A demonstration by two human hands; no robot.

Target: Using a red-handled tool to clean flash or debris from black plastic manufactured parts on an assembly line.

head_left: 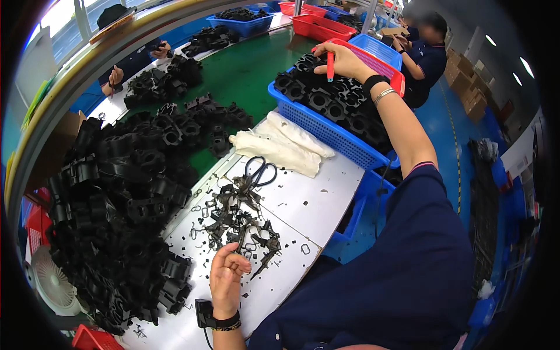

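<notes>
Meanwhile, right hand (341, 60) — outstretched — grips red tool (330, 66) over blue basket (326, 129).

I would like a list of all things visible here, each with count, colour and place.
black plastic parts: many, black, heaped at left on the table
blue basket: one, blue, right of table, full of black parts
red-handled tool: one, red, in right hand
scissors: one pair, black, on white table
white cloth: one bundle, white, beside the basket
plastic scraps: many, black, table centre
red baskets: about two, red, far end
fan: one, white, lower left
left hand: empty, half curled, by the scraps
right hand: over the basket, holding the tool
</notes>
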